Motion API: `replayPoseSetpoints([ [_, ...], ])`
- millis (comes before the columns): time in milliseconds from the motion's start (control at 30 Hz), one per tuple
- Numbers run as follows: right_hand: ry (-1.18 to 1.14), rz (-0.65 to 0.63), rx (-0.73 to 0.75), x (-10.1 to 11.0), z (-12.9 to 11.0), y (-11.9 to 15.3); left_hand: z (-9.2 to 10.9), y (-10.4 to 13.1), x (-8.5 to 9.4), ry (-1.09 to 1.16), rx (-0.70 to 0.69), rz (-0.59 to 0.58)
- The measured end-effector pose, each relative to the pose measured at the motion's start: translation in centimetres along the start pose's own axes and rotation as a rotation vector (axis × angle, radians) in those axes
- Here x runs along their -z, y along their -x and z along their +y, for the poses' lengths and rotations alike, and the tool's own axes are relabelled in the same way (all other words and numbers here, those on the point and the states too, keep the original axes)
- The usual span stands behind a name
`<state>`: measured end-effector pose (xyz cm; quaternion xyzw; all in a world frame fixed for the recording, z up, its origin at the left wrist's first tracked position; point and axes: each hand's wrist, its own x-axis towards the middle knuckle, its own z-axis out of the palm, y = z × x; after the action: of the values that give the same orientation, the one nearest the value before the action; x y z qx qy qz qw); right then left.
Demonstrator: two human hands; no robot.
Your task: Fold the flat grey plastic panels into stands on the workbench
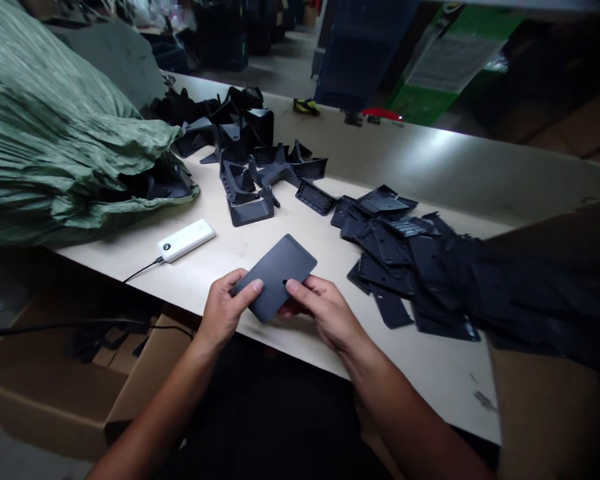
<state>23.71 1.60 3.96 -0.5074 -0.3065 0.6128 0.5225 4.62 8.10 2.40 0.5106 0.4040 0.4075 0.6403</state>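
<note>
A flat dark grey plastic plate (280, 270) with rounded corners and a small hole is held tilted above the table's front edge. My left hand (225, 303) grips its left edge, thumb on the face. On the right side, my right hand (325, 307) pinches it with the thumb beside the hole and the fingers partly hidden underneath. To the right lies a heap of similar dark plates (390, 253). Black bracket-like parts (275, 167) are spread behind the held plate.
A green woven sack (80, 160) with dark parts in its mouth lies at left. Near it, a white power bank (187, 240) trails a cable. An open cardboard box (45, 387) stands below the table (450, 393). More cardboard is at right.
</note>
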Motion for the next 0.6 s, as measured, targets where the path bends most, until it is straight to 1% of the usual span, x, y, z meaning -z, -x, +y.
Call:
replayPoseSetpoints([
  [67,-0.074,0.033,0.03,-0.8,0.3,0.0,-0.2,0.5,-0.1,-0.004,0.019,-0.036],
  [100,-0.074,0.044,0.058,-1.0,0.4,0.1,-0.4,0.7,0.0,0.017,0.033,-0.044],
  [167,0.016,0.002,0.096,-1.1,0.1,0.7,-0.7,0.9,0.1,0.125,0.076,-0.054],
  [300,0.379,-0.173,0.115,-0.9,-0.3,2.7,-0.6,0.9,0.3,0.394,0.219,-0.085],
  [367,0.604,-0.228,0.162,-0.8,-0.2,3.5,-0.3,0.7,0.1,0.429,0.311,-0.127],
  [433,0.765,-0.255,0.208,-0.7,0.3,4.0,0.1,0.7,-0.4,0.438,0.414,-0.218],
  [467,0.783,-0.26,0.214,-0.7,0.6,4.3,0.3,0.7,-0.7,0.453,0.459,-0.265],
  [500,0.752,-0.256,0.209,-0.7,0.9,4.5,0.4,0.9,-1.1,0.478,0.487,-0.293],
  [533,0.685,-0.246,0.199,-0.7,1.3,4.7,0.4,1.0,-1.5,0.508,0.495,-0.295],
  [600,0.514,-0.211,0.193,-0.8,2.0,5.0,0.3,1.6,-2.6,0.56,0.463,-0.235],
])
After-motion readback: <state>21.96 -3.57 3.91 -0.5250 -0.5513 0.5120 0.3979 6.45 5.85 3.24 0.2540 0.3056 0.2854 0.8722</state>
